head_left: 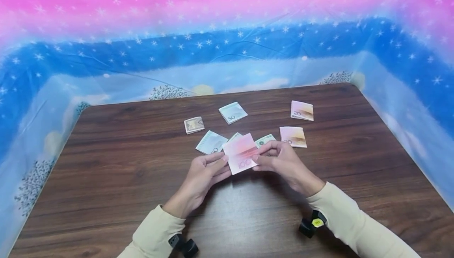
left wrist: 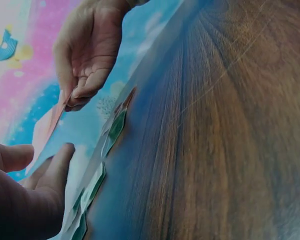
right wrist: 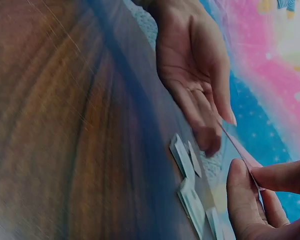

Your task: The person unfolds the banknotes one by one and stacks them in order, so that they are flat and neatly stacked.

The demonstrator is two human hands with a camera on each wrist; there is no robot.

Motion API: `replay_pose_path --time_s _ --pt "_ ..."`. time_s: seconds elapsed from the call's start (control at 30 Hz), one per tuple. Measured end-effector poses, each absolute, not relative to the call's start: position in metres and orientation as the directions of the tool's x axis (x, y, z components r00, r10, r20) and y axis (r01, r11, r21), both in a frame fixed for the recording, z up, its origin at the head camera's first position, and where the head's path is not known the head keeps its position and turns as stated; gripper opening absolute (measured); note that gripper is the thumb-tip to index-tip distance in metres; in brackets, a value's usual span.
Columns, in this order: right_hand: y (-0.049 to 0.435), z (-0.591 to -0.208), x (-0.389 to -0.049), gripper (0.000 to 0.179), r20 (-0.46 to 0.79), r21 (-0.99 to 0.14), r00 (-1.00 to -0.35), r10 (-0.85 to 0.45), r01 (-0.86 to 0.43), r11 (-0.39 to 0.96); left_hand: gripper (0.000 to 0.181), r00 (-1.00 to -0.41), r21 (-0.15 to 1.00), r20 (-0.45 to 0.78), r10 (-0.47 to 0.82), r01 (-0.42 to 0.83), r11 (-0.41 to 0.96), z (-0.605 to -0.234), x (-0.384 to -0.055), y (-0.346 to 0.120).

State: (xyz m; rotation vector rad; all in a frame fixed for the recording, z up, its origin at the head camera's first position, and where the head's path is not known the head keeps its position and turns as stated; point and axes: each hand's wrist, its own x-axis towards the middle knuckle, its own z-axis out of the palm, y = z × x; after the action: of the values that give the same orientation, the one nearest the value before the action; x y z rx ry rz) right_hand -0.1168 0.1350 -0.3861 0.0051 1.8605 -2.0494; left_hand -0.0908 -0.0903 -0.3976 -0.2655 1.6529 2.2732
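Note:
Both hands hold a pink banknote [head_left: 241, 151] marked 100 above the table, with a crease across it. My left hand [head_left: 209, 167] grips its left edge, thumb on the front and fingers behind. At the opposite edge, my right hand [head_left: 283, 163] pinches the note between thumb and fingers; in the right wrist view those fingers [right wrist: 240, 190] press on its thin side. Behind the pink note lie green banknotes, one [head_left: 266, 140] on the right near my right fingers, another [head_left: 234, 136] partly covered. A folded greenish note [head_left: 211, 141] lies just beyond my left fingers.
On the brown wooden table [head_left: 117, 171] lie a folded 50 note [head_left: 233, 112], a small brownish folded note [head_left: 194, 125], and two folded 20 notes, one farther back [head_left: 302, 110] and one nearer [head_left: 293, 136]. A patterned cloth [head_left: 213, 45] hangs around the table.

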Motion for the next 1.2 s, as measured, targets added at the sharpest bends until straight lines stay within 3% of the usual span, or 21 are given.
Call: replay_pose_path --time_s 0.3,0.67,0.83,1.2 --pt "0.125 -0.393 -0.105 0.026 -0.262 -0.955 -0.931 -0.253 0.287 -0.068 0.038 -0.934 0.895 -0.343 0.096 -0.356 -0.27 -0.398 -0.089 -0.091" --pt "0.123 -0.399 -0.098 0.03 -0.181 -0.981 -0.934 -0.308 0.15 0.124 0.031 -0.944 0.934 -0.316 0.095 -0.327 -0.144 -0.386 -0.083 -0.09" --pt "0.123 -0.4 -0.093 0.041 -0.159 -0.974 -0.922 -0.352 0.089 0.207 0.03 -0.951 0.946 -0.292 0.099 -0.303 -0.116 -0.383 -0.08 -0.088" --pt "0.118 -0.397 -0.085 0.055 -0.224 -0.975 -0.864 -0.451 0.2 0.101 0.039 -0.941 0.945 -0.265 0.212 -0.297 -0.136 -0.385 -0.08 -0.086"
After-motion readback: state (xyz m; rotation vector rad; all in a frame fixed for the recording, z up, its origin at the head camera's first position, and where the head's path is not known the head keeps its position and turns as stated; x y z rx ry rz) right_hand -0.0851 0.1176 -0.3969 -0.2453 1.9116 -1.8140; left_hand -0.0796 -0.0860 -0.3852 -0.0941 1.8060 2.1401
